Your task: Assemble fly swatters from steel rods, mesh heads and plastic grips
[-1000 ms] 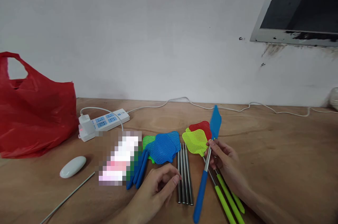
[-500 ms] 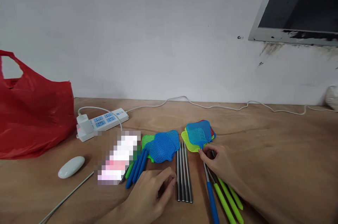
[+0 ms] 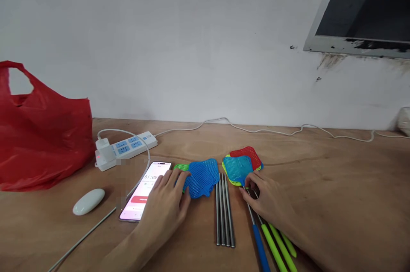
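Note:
My right hand pinches a blue fly swatter by its thin metal shaft, just below the mesh head. That swatter lies over others with a red mesh head and yellow-green handles. On the left, my left hand is open, fingers spread and reaching over the edge of a second pile of loose blue swatter heads and a green head. It hides the handles there, so I cannot tell whether it touches them. Several metal rods lie side by side between my hands.
A lit phone lies beside my left hand. Farther left are a white oval object, a power strip with a plugged-in charger and cable, and a red plastic bag. A white cord runs along the wall.
My left hand has moved left and forward from beside the rods, with its fingers opening out. The blue swatter in my right hand has shifted slightly toward me, showing more of the red head.

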`<state>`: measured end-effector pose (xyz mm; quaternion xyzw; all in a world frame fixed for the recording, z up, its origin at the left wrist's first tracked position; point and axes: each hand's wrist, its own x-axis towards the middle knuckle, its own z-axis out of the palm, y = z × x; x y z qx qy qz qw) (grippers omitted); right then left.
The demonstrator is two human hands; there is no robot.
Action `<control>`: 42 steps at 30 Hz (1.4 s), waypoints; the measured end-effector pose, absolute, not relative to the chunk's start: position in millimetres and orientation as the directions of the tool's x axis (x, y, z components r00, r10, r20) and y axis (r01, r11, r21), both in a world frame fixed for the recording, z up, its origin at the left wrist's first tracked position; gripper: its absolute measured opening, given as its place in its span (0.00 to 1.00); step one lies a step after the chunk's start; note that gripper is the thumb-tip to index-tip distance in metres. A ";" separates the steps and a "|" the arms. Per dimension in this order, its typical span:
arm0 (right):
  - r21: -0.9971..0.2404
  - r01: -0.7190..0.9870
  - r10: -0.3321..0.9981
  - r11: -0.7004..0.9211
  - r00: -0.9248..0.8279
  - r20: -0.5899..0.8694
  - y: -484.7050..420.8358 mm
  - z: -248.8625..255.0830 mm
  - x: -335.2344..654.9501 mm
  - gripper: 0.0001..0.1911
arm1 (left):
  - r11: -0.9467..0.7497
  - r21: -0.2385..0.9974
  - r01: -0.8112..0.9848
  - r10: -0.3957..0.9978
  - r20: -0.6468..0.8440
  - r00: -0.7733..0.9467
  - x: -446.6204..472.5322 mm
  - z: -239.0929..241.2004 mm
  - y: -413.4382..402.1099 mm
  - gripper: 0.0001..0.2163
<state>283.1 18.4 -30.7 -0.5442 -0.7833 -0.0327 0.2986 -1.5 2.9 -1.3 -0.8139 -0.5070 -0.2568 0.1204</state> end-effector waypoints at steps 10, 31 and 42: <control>-0.303 0.787 0.785 0.537 -0.335 0.521 17.3 -29.8 283.1 0.06 | -0.314 -0.150 0.938 0.840 0.416 0.348 -6.6 -4.9 8.9 0.10; -0.269 0.787 0.778 0.556 -0.378 0.501 14.5 -27.6 281.7 0.07 | -0.385 -0.088 0.919 0.845 0.367 0.389 -2.5 -13.3 5.1 0.20; -0.323 0.719 0.749 0.616 -0.408 0.522 5.3 -17.7 276.1 0.05 | -0.387 -0.100 0.917 0.830 0.396 0.393 -3.4 -14.3 5.9 0.19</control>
